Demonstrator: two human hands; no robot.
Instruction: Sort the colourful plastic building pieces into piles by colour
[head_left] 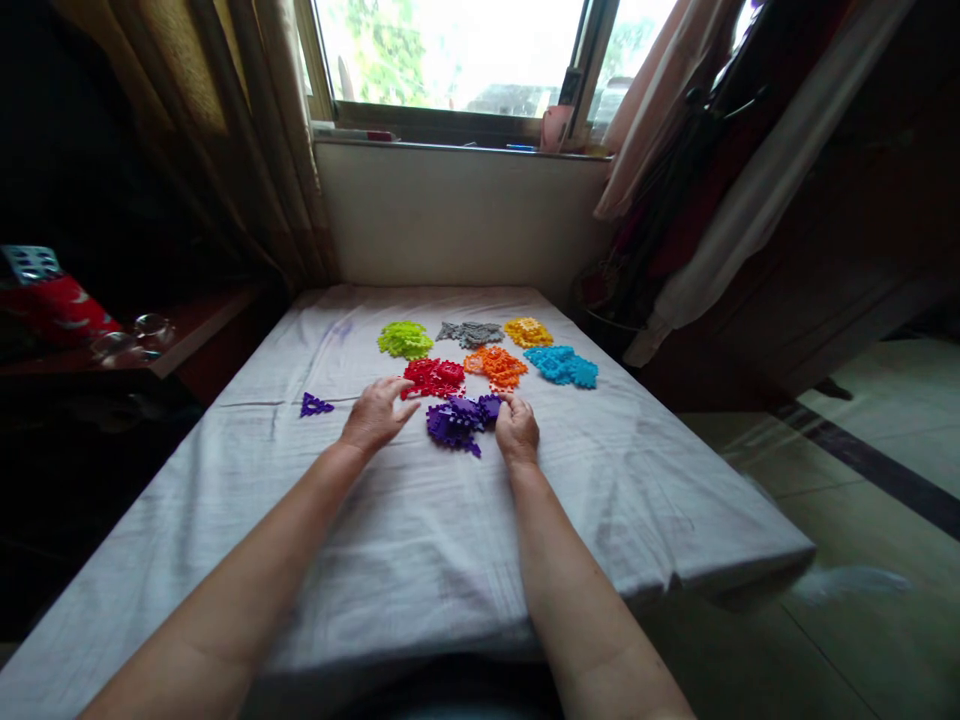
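Observation:
A pile of purple interlocking plastic tiles [454, 425] with toothed edges lies between my hands on the cloth-covered table. My right hand [517, 430] has its fingers curled on a purple tile [490, 408] at the pile's right edge. To the left of the pile, my left hand [376, 415] is open, thumb and fingers apart, with nothing visible in it. Its fingertips come close to the red tiles [435, 377]. Farther left a single triangular purple tile [315, 405] lies by itself.
Behind lie piles of lime green [405, 340], grey [471, 335], yellow [529, 331], orange [496, 367] and blue tiles [562, 366]. A white cloth [420, 560] covers the table. A window ledge with a pink cup [555, 128] is beyond; clothes hang at the right.

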